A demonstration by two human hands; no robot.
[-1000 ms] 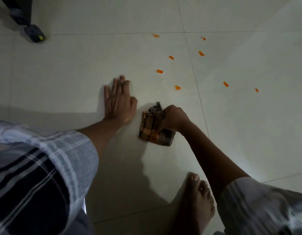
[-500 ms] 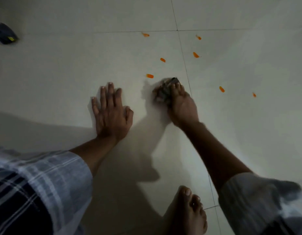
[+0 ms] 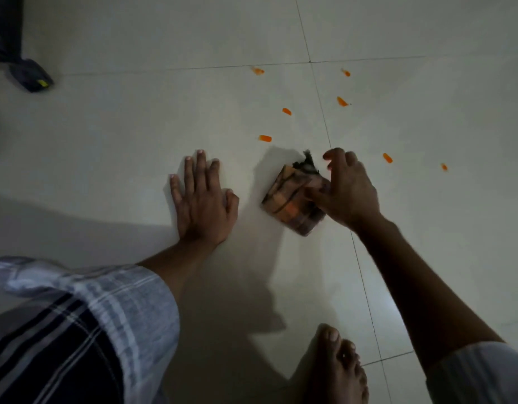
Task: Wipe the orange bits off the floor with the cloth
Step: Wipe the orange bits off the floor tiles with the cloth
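Note:
A folded brown and orange checked cloth (image 3: 290, 201) lies on the pale tiled floor (image 3: 135, 118). My right hand (image 3: 346, 189) grips the cloth's right side, thumb on top and fingers partly lifted. My left hand (image 3: 202, 199) rests flat on the floor with spread fingers, a short way left of the cloth. Several orange bits are scattered beyond the cloth: the nearest one (image 3: 265, 138) just above it, others (image 3: 286, 111) (image 3: 342, 101) further up, and more (image 3: 387, 158) to the right.
A dark object with a yellow mark (image 3: 32, 75) lies at the far left. My bare foot (image 3: 338, 365) stands at the bottom, near my right arm. My checked garment (image 3: 62, 330) fills the lower left.
My right hand pushed the cloth forward over the nearest orange bit, then drew it back towards me. That bit no longer shows on the floor. My left hand stayed planted.

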